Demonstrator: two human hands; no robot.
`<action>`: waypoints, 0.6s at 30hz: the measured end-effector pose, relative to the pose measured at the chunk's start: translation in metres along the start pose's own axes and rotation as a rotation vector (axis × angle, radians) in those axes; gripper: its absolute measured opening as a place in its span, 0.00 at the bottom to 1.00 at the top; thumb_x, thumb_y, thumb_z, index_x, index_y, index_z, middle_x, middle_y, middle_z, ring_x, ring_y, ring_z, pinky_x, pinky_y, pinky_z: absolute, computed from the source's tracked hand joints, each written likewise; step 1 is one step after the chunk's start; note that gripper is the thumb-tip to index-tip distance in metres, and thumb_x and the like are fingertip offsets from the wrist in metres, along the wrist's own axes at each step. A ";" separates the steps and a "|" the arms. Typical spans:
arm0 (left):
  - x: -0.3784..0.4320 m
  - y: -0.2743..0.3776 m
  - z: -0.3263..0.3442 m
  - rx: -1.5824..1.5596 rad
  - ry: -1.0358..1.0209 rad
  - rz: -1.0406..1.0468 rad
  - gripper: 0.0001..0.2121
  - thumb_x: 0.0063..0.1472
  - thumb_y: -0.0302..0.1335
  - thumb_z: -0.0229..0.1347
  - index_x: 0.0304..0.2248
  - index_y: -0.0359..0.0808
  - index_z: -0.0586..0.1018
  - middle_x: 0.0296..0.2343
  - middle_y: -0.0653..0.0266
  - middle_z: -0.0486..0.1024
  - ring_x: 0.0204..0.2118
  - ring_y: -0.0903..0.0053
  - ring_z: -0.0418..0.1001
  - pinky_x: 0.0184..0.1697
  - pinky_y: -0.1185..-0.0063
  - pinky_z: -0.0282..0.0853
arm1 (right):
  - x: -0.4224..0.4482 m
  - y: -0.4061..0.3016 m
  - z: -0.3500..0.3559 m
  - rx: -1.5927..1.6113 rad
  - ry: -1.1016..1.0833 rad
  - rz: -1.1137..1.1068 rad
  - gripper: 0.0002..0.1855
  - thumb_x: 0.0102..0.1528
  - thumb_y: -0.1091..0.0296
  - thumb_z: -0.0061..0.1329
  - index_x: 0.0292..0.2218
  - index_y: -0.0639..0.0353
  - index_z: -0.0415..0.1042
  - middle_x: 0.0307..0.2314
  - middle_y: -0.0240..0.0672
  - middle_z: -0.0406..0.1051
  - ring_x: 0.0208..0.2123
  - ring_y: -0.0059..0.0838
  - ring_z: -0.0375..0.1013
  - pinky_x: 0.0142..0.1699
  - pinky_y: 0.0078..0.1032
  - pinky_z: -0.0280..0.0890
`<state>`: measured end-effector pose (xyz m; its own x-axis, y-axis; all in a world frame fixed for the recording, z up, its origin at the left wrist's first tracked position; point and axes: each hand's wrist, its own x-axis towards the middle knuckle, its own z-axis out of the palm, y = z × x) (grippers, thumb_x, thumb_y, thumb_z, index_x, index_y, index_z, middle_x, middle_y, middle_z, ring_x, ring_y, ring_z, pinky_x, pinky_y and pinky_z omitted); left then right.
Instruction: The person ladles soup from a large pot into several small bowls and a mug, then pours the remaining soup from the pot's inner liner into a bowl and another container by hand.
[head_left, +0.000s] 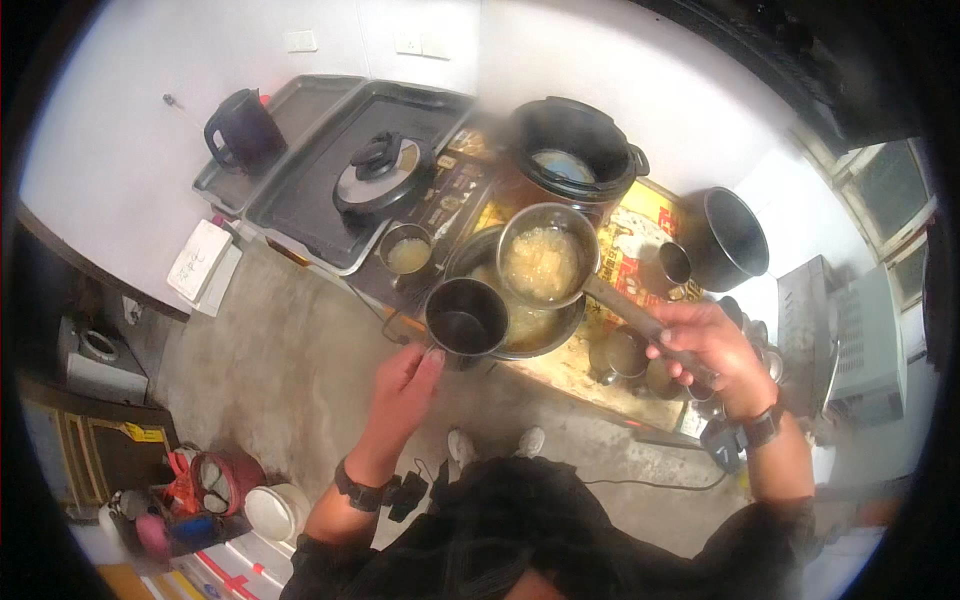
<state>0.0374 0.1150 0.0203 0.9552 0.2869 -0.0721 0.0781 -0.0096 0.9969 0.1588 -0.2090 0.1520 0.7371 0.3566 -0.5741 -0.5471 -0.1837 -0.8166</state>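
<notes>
My right hand (701, 349) grips the long handle of a ladle (547, 259) whose bowl holds pale yellowish, wet food. The bowl is held over a wide metal basin (559, 341) with cloudy liquid in it. In my left hand (409, 382) is a dark metal cup (466, 316), pinched at its near side beside the ladle and over the basin's left edge. Its inside looks dark; whether it holds anything cannot be told. A small metal cup (406, 249) with yellowish contents stands to the left of the basin. Behind the ladle sits an open electric cooker pot (574, 150).
Left of the basin, a black-handled lid (379, 180) rests on a large dark tray (307, 180), with a dark kettle (244, 131) further left. At the right are a deep inner pot (724, 238) and several small metal cups (626, 352). A cable (652, 486) runs across the floor.
</notes>
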 end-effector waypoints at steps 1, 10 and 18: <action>0.003 0.004 0.005 0.028 -0.003 0.003 0.14 0.61 0.30 0.50 0.19 0.35 0.67 0.14 0.74 0.61 0.18 0.88 0.59 0.21 0.84 0.56 | -0.005 -0.005 0.001 0.020 -0.004 -0.025 0.20 0.51 0.79 0.45 0.47 0.66 0.66 0.23 0.37 0.72 0.14 0.19 0.66 0.16 0.13 0.59; 0.035 0.010 0.037 0.073 -0.100 0.018 0.15 0.61 0.31 0.49 0.19 0.33 0.66 0.15 0.73 0.59 0.21 0.89 0.57 0.22 0.83 0.54 | -0.040 -0.030 0.003 -0.093 0.057 -0.170 0.21 0.50 0.78 0.45 0.47 0.67 0.66 0.23 0.35 0.72 0.15 0.17 0.66 0.16 0.12 0.60; 0.054 0.003 0.053 -0.025 -0.155 -0.004 0.15 0.61 0.32 0.48 0.19 0.35 0.66 0.17 0.73 0.61 0.19 0.88 0.59 0.21 0.83 0.57 | -0.048 -0.022 0.018 -0.325 0.096 -0.212 0.23 0.52 0.81 0.44 0.51 0.65 0.64 0.21 0.29 0.69 0.16 0.13 0.64 0.18 0.12 0.59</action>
<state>0.1039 0.0794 0.0181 0.9877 0.1357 -0.0782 0.0768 0.0156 0.9969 0.1281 -0.2055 0.1985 0.8622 0.3335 -0.3812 -0.2361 -0.4011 -0.8851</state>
